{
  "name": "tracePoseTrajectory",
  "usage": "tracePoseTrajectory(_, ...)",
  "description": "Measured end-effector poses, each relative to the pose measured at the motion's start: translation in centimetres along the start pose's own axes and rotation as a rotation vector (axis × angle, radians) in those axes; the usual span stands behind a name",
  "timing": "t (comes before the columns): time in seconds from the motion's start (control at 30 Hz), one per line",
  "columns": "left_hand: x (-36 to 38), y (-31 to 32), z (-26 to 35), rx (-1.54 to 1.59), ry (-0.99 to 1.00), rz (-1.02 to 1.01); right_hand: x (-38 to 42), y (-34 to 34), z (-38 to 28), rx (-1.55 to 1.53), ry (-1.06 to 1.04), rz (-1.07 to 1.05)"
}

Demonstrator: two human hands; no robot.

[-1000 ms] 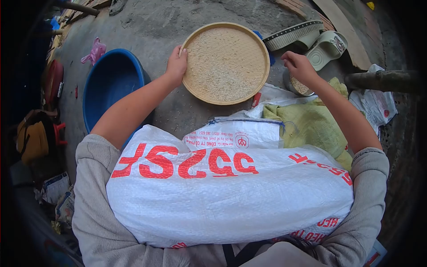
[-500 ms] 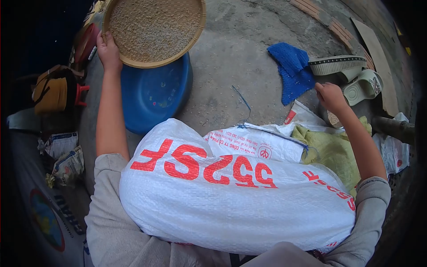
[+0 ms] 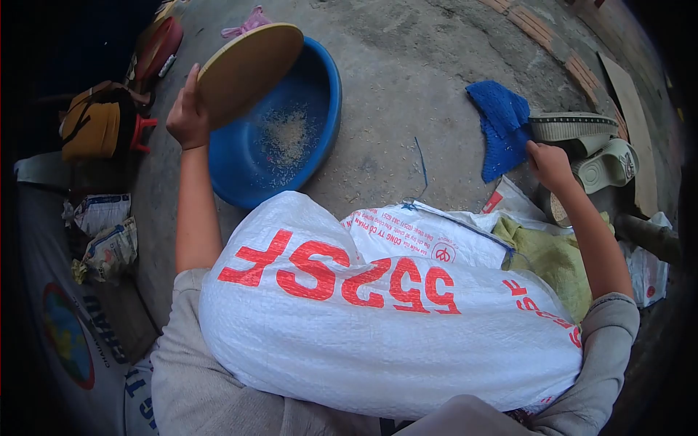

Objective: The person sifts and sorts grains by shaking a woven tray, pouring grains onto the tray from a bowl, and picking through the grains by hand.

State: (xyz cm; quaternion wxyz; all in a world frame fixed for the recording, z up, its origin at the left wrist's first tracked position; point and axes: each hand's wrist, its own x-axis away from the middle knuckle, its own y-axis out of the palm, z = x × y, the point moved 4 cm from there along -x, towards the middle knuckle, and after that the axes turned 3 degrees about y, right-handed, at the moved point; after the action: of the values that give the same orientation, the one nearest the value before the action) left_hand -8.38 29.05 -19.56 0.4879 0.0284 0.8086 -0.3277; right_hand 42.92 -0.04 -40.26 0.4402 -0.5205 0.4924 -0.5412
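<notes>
My left hand (image 3: 188, 115) grips the edge of a round woven tray (image 3: 251, 71), which is tipped steeply over a blue basin (image 3: 329, 116). Pale grains (image 3: 287, 138) lie in the basin below the tray. On the right, my right hand (image 3: 550, 166) is closed beside a blue cloth (image 3: 502, 127); whether its fingers hold anything is too small to tell. Across my lap lies a white sack (image 3: 392, 341) with red lettering.
Light sandals (image 3: 607, 166) and a flat board (image 3: 632, 131) lie at the right. A yellow-green sack (image 3: 549, 258) is near my right forearm. A mustard-coloured bag (image 3: 92, 131) and crumpled packets (image 3: 109, 251) are at the left. Pink plastic (image 3: 251, 22) lies behind the basin.
The tray has tilted from nearly level to steep, and grains now lie in the basin. My left hand has moved down slightly. The view has shifted a little.
</notes>
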Motion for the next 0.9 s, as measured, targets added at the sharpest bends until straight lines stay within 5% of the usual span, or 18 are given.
tracePoseTrajectory(0.13, -2.8, -0.7, 2.3, -0.054, 0.180, 0.053, 0.3, -1.3, -0.4, -0.007, -0.008, -0.001)
tracePoseTrajectory(0.23, -5.6, -2.5, 3.5, -0.067, 0.099, 0.027, 0.8, -1.8, -0.3, -0.045, 0.017, 0.011)
tracePoseTrajectory(0.4, -10.8, -4.4, 7.6, 0.202, 0.194, 0.430, 1.1, -2.3, 0.4, -0.171, 0.082, 0.081)
tracePoseTrajectory(0.47, -11.9, -3.8, 9.5, 0.499, 0.035, 0.426, 0.3, -2.9, -0.2, -0.595, 0.233, -0.026)
tracePoseTrajectory(0.5, -12.1, -3.0, 11.1, 0.638, -0.083, 0.355, -0.1, -3.6, -1.0, -0.587, 0.235, -0.017)
tracePoseTrajectory(0.57, -11.6, -0.4, 14.2, 0.894, -0.328, 0.124, -0.9, -4.5, -2.5, -1.249, 0.400, -0.056)
tracePoseTrajectory(0.67, -7.6, 7.1, 19.2, 1.519, -0.743, -0.299, -1.4, -6.8, -4.9, -1.643, 0.362, -0.160)
tracePoseTrajectory(0.8, -1.5, 10.3, 25.8, 1.507, -1.105, -0.873, -0.9, -6.7, -4.9, -1.741, 0.459, -0.058)
tracePoseTrajectory(0.9, 0.0, 10.8, 27.9, 1.510, -1.188, -1.009, 0.7, -4.2, -3.1, -1.483, 0.567, -0.080)
